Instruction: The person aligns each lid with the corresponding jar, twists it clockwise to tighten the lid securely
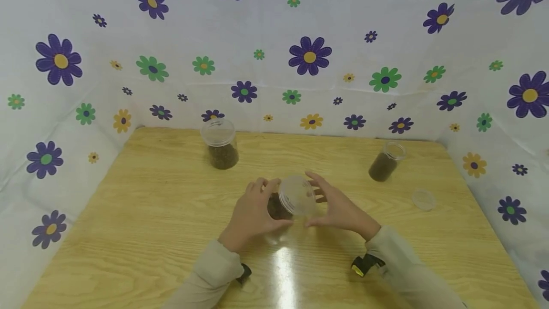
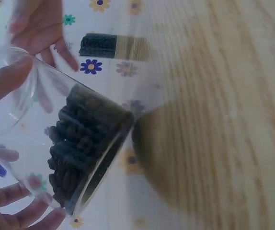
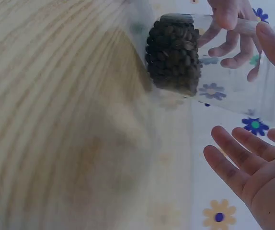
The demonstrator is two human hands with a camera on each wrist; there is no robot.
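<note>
Head: left hand (image 1: 253, 213) grips jar (image 1: 289, 201) | right wrist: coffee beans (image 3: 173, 57)

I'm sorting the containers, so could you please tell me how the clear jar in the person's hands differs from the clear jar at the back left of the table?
The held clear plastic jar is tilted and gripped by the left hand; the back-left clear plastic jar stands upright, untouched. The right hand is open beside the held one. Both wear clear lids and hold dark brown contents.
</note>
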